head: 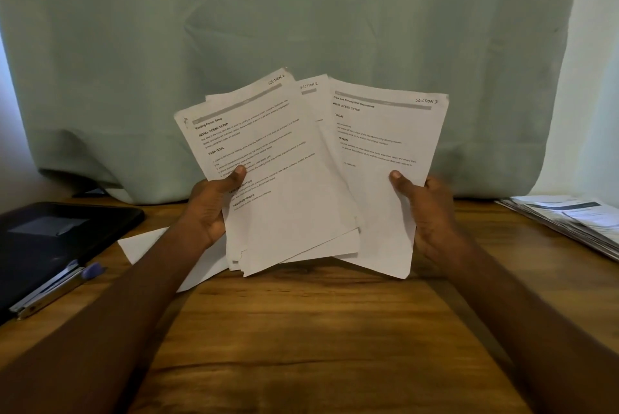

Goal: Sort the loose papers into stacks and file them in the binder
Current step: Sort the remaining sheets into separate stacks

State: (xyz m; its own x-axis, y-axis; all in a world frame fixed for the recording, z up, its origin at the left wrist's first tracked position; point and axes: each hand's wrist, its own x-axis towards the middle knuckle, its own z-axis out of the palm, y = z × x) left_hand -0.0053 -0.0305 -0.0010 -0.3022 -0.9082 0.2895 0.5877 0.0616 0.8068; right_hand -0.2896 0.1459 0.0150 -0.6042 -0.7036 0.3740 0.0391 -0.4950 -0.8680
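Above the wooden surface (301,330), the left hand (209,209) grips the fanned Section 1 sheets (264,172) and the right hand (425,209) pinches the Section 3 sheet (378,152). I'd lay each section down separately, clear of the black binder (50,239) left of them.

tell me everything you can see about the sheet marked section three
The sheet marked SECTION 3 is a white printed page, handwritten label at its top right, a grey bar beneath it and bold headings down the left. It is held upright above the wooden table, the rightmost sheet of the fan. The right hand pinches its right edge, thumb on the front. The SECTION 1 sheet overlaps its left edge.
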